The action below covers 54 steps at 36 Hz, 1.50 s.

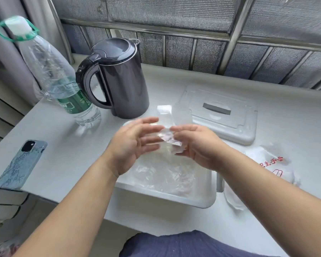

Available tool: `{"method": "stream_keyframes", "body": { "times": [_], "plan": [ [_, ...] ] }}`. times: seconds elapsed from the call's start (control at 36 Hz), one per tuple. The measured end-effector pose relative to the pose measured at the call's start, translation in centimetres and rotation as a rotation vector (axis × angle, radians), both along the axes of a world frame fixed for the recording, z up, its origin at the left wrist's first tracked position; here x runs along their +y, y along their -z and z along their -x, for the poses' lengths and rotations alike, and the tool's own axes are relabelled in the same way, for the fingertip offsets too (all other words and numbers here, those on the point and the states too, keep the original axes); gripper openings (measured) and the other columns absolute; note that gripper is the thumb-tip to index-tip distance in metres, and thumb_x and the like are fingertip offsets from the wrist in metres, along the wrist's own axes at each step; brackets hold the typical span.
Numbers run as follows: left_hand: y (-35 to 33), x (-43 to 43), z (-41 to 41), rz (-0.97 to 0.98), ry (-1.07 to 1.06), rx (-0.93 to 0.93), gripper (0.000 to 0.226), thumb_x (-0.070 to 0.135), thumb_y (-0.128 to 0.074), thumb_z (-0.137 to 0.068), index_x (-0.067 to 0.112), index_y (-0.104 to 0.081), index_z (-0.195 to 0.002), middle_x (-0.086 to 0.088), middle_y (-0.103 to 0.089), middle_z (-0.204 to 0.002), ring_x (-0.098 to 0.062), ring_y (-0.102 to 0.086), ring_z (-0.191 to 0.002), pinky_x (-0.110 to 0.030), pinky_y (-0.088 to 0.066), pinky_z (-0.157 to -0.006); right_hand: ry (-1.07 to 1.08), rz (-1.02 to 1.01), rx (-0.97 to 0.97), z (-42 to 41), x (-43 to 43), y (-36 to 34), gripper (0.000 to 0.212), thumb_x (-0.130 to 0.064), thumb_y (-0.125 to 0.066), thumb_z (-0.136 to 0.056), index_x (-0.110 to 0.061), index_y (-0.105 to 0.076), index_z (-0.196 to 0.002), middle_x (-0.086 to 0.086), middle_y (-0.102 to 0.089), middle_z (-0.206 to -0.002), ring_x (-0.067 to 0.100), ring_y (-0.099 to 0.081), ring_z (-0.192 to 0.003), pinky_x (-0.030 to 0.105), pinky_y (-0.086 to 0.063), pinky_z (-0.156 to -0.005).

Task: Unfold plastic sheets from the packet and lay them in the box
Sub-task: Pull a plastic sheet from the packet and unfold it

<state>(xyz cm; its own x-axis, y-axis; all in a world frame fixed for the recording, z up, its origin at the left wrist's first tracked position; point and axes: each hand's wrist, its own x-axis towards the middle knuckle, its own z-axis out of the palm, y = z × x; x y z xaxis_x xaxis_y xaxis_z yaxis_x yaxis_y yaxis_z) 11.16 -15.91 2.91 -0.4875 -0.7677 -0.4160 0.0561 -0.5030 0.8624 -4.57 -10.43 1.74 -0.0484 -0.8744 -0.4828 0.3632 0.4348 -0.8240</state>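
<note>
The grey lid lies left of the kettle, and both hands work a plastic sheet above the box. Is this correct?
No: the head view shows the grey lid right of the kettle. The left hand and right hand do work a plastic sheet above the box.

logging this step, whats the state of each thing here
box, open, clear sheets inside
plastic sheet, folded, held above box
right hand, pinches plastic sheet
left hand, fingers straight beside sheet
lid, off, flat on table
kettle, upright, closed
bottle, upright, capped
phone, face down
packet, lying right of box
</note>
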Motion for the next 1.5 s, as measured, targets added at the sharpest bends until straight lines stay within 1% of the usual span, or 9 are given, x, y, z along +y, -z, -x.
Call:
{"method": "stream_keyframes", "body": {
  "times": [0.11, 0.25, 0.36, 0.47, 0.67, 1.0, 1.14, 1.31, 1.5],
  "plan": [
    [1.1, -0.7, -1.0, 0.496, -0.154, -0.387, 0.039, 0.014, -0.068, -0.087, 0.034, -0.057, -0.118, 0.011, -0.060, -0.114, -0.003, -0.056, -0.106, -0.020, -0.045, -0.086, 0.095, 0.005, -0.172, 1.4, 0.0, -0.6, 0.033, 0.007, -0.039, -0.086, -0.008, -0.063, -0.070, 0.004, -0.058, -0.062, 0.016, -0.055, -0.051, 0.030, -0.042, -0.061],
    [0.2, -0.3, -0.7, 0.405, 0.281, -0.425, 0.098, 0.044, -0.084, -0.055, 0.039, -0.037, -0.141, 0.020, -0.053, -0.130, 0.007, -0.052, -0.114, -0.020, -0.044, -0.093, -0.038, -0.052, -0.198, 2.3, 0.3, -1.5, 0.023, -0.001, -0.037, -0.084, -0.009, -0.057, -0.078, 0.006, -0.057, -0.068, 0.023, -0.054, -0.061, 0.037, -0.048, -0.073],
    [0.1, 0.4, 0.4, 0.259, 0.322, -0.287, 0.032, 0.012, -0.076, -0.078, 0.010, -0.069, -0.109, -0.007, -0.070, -0.099, -0.015, -0.063, -0.083, -0.027, -0.051, -0.074, -0.016, -0.061, -0.171, 2.6, 0.3, -2.4, 0.024, -0.031, -0.048, -0.090, -0.010, -0.055, -0.101, 0.010, -0.059, -0.083, 0.022, -0.058, -0.064, 0.032, -0.049, -0.069],
    [0.2, 0.8, 0.6, 0.097, 0.088, -0.071, 0.006, 0.006, -0.064, -0.083, 0.009, -0.067, -0.088, -0.004, -0.070, -0.078, -0.014, -0.064, -0.065, -0.026, -0.054, -0.062, 0.005, 0.032, -0.455, 3.9, 0.8, -1.7, 0.103, -0.064, -0.071, -0.058, -0.020, -0.029, -0.141, 0.012, -0.063, -0.118, 0.029, -0.068, -0.095, 0.049, -0.054, -0.081],
    [0.2, 0.2, 0.2, 0.081, -0.203, 0.044, 0.019, 0.000, -0.048, -0.095, 0.015, -0.055, -0.086, -0.002, -0.057, -0.080, -0.012, -0.066, -0.065, -0.025, -0.052, -0.055, 0.169, 0.015, -0.170, 2.2, 1.2, -1.4, 0.064, 0.017, -0.056, -0.081, -0.007, -0.037, -0.136, 0.014, -0.061, -0.097, 0.014, -0.059, -0.061, 0.021, -0.050, -0.048],
    [0.7, -0.1, -2.0, 0.199, -0.163, -0.109, 0.038, -0.015, -0.058, -0.082, 0.017, -0.052, -0.100, -0.004, -0.064, -0.082, -0.026, -0.064, -0.088, -0.030, -0.048, -0.072, 0.313, 0.062, -0.282, 2.1, 0.8, -0.3, 0.049, 0.003, -0.062, -0.083, -0.017, -0.041, -0.122, 0.013, -0.055, -0.106, 0.021, -0.057, -0.081, 0.041, -0.056, -0.079],
    [1.2, 0.3, -2.7, 0.364, -0.026, -0.410, 0.083, -0.003, -0.071, -0.076, 0.050, -0.038, -0.131, 0.000, -0.047, -0.128, -0.011, -0.058, -0.103, -0.032, -0.055, -0.080, 0.152, 0.016, 0.080, 1.5, 0.9, 0.9, 0.067, 0.025, -0.048, -0.080, -0.020, -0.040, -0.129, 0.014, -0.057, -0.108, 0.018, -0.053, -0.071, 0.021, -0.048, -0.051],
    [1.4, -0.5, -3.6, 0.944, -0.378, -0.963, 0.064, 0.011, -0.061, -0.081, 0.023, -0.041, -0.142, -0.008, -0.038, -0.137, -0.022, -0.045, -0.122, -0.036, -0.038, -0.101, -0.259, -0.027, 0.702, 2.0, 0.7, 2.5, 0.071, 0.012, -0.052, -0.076, -0.029, -0.039, -0.133, 0.005, -0.061, -0.112, 0.017, -0.055, -0.070, 0.034, -0.053, -0.063],
    [2.6, 0.3, -1.4, 1.204, 0.497, -0.841, 0.026, 0.032, -0.062, -0.086, 0.027, -0.071, -0.110, 0.009, -0.064, -0.114, -0.013, -0.059, -0.107, -0.025, -0.042, -0.092, -0.688, -0.013, 1.079, 1.2, -0.4, 3.1, 0.066, 0.000, -0.053, -0.080, -0.029, -0.033, -0.136, -0.004, -0.055, -0.125, 0.013, -0.053, -0.096, 0.016, -0.042, -0.065]
  ]
}}
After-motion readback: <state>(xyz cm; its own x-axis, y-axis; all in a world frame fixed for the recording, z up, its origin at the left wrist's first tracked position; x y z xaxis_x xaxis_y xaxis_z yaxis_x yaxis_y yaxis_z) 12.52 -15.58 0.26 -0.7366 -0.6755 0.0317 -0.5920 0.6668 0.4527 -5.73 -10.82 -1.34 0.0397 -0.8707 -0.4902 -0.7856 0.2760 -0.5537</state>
